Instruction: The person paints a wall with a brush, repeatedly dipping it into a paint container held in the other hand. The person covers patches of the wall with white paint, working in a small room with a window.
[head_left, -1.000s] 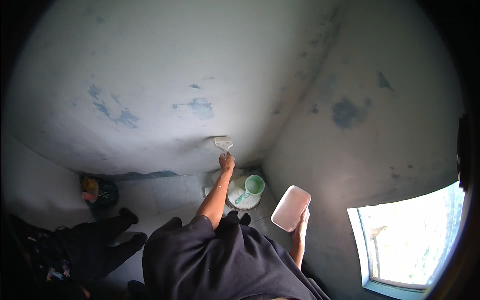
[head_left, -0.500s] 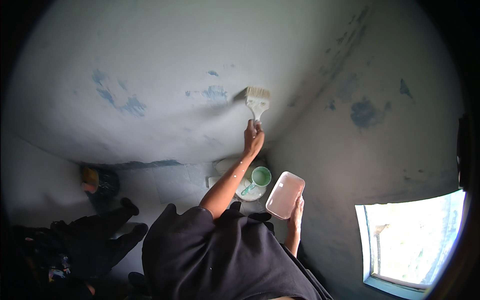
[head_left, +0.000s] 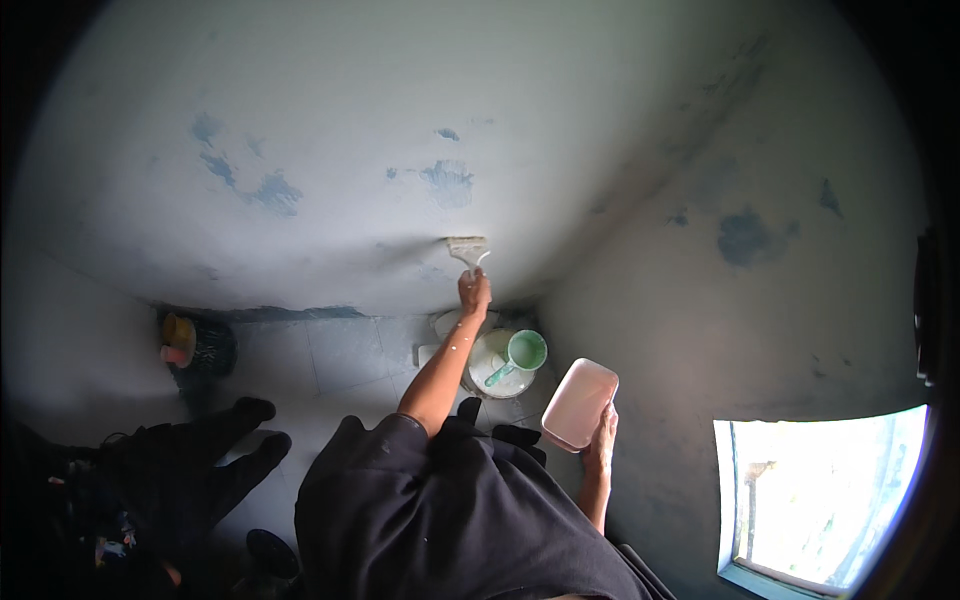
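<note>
In my left hand (head_left: 475, 292) is the handle of a wide, paint-stained paintbrush (head_left: 468, 246), its bristles up against the pale wall (head_left: 340, 110), low down. The hand is closed around the handle. A shallow rectangular tray (head_left: 580, 402), pinkish-white inside, rests in my right hand (head_left: 603, 438), whose fingers grip its right side and lower corner. Bluish bare patches (head_left: 448, 183) show on the wall above the brush. Below the brush, between my two arms, a green dipper (head_left: 526, 350) holding pale liquid sits on a round white bucket (head_left: 490, 368).
At the left, a dark bucket (head_left: 212, 350) stands by the wall with an orange container (head_left: 180, 332) at it. Another person's dark-clothed legs (head_left: 225, 455) reach in from the lower left. A side wall (head_left: 720, 320) with a bright window (head_left: 830, 490) rises on my right. Grey tiles (head_left: 345, 350) cover the floor.
My left hand has brought the brush down and a little left along the wall, and its bristles now look pressed flat. The view has shifted slightly; my right hand still holds the tray.
</note>
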